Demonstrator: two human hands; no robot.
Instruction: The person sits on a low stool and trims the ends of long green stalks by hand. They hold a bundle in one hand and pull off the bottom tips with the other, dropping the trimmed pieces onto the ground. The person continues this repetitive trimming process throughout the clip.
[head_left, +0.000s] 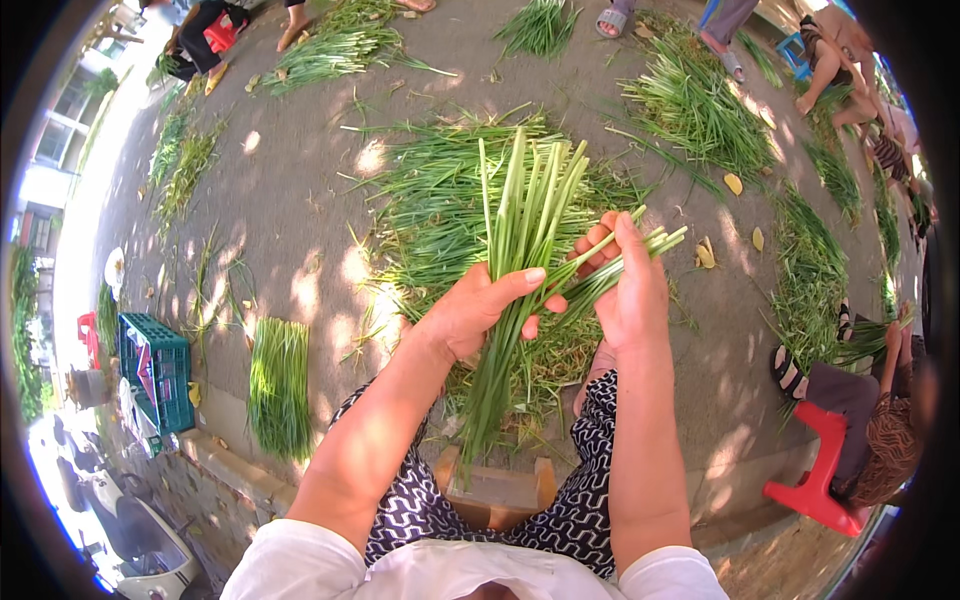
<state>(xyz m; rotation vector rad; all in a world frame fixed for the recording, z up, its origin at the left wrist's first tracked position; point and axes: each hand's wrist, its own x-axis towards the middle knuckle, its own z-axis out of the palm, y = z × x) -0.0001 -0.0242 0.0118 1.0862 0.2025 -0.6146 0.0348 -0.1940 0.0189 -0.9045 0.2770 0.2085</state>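
My left hand (487, 304) is closed around a bunch of long green stalks (525, 202), which look like garlic chives. Their pale ends point away from me, and the dark green leaves hang down towards my lap. In my right hand (626, 281) is a smaller bundle of stalks (596, 279), lying slantwise; one stalk sticks up by the thumb and fingertips. The two bundles cross beside my left fingers. Beneath both hands, a broad heap of loose green stalks (442, 195) is spread on the pavement, with trimmed yellowish leaves at its near side.
A neat bundle of stalks (279, 386) and a green plastic crate (155, 373) are at the left. Between my knees is a wooden stool (495, 487). More green piles (697, 109) lie further off. At right, a person sits on a red plastic stool (814, 480). A scooter (135, 525) stands lower left.
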